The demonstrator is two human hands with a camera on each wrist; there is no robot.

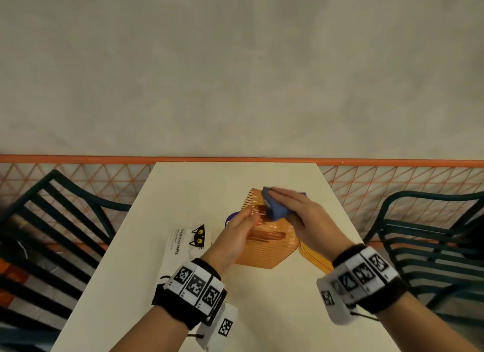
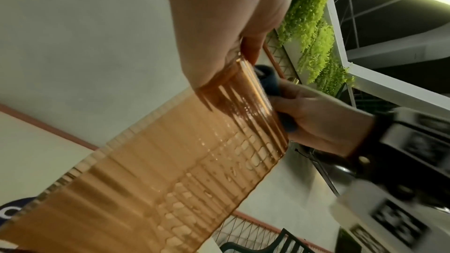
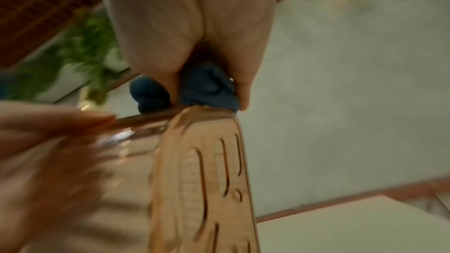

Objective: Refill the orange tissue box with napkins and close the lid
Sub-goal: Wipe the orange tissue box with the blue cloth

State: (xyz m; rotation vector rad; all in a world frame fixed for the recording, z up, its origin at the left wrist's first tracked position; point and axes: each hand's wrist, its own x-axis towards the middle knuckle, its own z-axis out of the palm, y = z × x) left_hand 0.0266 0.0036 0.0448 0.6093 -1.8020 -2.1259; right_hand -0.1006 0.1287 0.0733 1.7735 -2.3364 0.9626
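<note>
The orange tissue box (image 1: 264, 246) stands on the surface (image 1: 262, 312). The left hand (image 1: 235, 236) pinches its rim and the right hand (image 1: 296, 215) grips blue napkins (image 1: 275, 210) at its mouth. They should go in flat, with the box held steady. The lid (image 1: 314, 257) lies just beside it.

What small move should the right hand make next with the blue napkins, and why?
Probably push the blue napkins down into the orange tissue box: the right hand holds them at its open top, while the left hand grips its wall and the lid lies beside it.
</note>
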